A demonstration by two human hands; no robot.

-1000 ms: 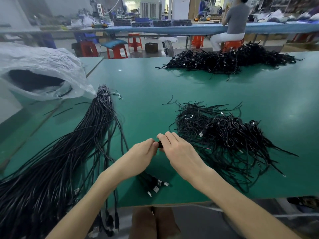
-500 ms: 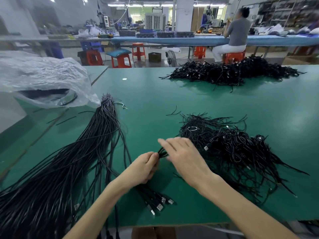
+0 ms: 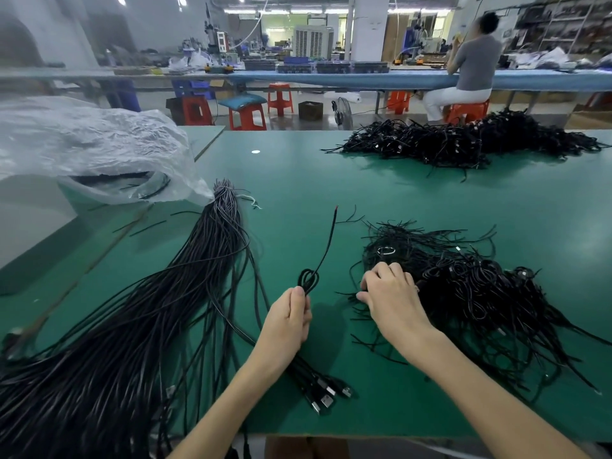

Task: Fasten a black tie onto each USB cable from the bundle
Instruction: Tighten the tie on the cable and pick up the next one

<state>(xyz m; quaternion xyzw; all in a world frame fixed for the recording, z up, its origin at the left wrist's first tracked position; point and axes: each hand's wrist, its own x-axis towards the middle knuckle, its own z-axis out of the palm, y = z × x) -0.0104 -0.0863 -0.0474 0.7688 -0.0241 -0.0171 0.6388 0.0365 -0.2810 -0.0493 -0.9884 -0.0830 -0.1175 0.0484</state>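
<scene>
A long bundle of black USB cables point(image 3: 139, 313) lies across the left of the green table point(image 3: 298, 180). My left hand point(image 3: 289, 321) pinches one black cable point(image 3: 323, 253); a small loop stands above my fingers and its free end rises toward the back. Several USB plugs point(image 3: 326, 394) lie under my left wrist. My right hand point(image 3: 392, 296) rests with curled fingers on the near left edge of a pile of black ties and cables point(image 3: 463, 293); whether it holds a tie is hidden.
A crumpled clear plastic bag point(image 3: 92, 150) sits at the back left. Another heap of black cables point(image 3: 463, 140) lies at the far right of the table. Beyond it a seated person point(image 3: 470, 71) works at a blue bench, with red stools around.
My hands have parted. The right hand moved right onto the pile of ties. The left hand keeps the cable, whose looped end now stands up.
</scene>
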